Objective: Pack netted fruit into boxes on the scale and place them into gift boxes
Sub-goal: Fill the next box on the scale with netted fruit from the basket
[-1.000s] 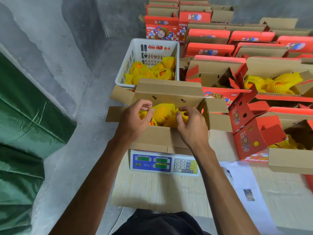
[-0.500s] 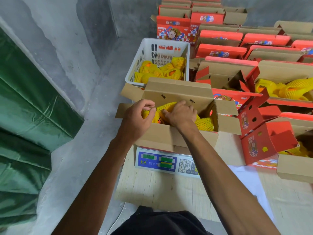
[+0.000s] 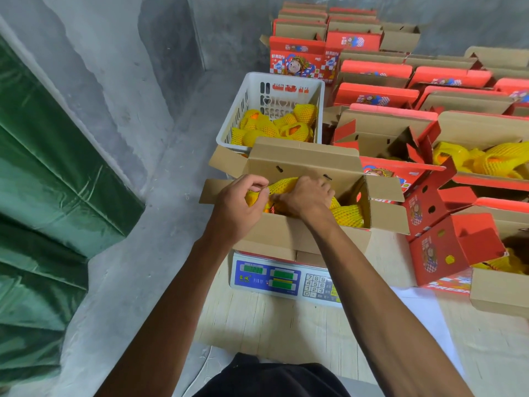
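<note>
Fingers: left hand [image 3: 237,207] pinches netted fruit [image 3: 283,186], right hand [image 3: 305,196] curls over it | fruit in the open box [image 3: 303,167] on the scale [image 3: 272,277] | advice: seat fruit evenly, release before reading weight.

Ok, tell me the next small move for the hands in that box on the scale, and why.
Probably press the netted fruit down level. Both the left hand and the right hand grip it at the left end of the open cardboard box on the scale, where it rides near the rim; another netted piece lies lower to the right.
</note>
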Available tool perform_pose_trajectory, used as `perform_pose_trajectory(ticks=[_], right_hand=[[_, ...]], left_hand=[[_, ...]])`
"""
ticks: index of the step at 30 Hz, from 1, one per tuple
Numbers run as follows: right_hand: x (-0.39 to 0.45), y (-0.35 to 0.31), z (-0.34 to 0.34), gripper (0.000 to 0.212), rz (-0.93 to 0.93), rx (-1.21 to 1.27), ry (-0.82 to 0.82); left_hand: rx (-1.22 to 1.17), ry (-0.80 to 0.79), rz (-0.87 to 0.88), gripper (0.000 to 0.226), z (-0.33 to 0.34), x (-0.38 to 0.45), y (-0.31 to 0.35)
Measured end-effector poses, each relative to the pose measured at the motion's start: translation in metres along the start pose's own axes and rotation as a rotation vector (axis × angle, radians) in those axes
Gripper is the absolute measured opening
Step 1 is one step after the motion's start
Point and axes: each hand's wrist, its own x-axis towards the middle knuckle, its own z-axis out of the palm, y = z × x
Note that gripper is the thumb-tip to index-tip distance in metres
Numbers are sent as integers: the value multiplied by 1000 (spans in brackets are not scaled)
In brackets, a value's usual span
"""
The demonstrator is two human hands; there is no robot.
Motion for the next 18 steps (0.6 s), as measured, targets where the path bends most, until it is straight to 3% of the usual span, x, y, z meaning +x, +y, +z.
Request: perform_pose_trajectory(ticks=[5,12,18], right_hand=[[-3,6,1,104,-32,108,-2],[-17,17,-21,85,-132,562,227],[-21,18,-33,79,-141,696,210]], left_hand=[[-10,10,-20,13,1,1,0],[-12,29,-28,14,-1,4,0],[-17,9,-49,17,4,6,2]])
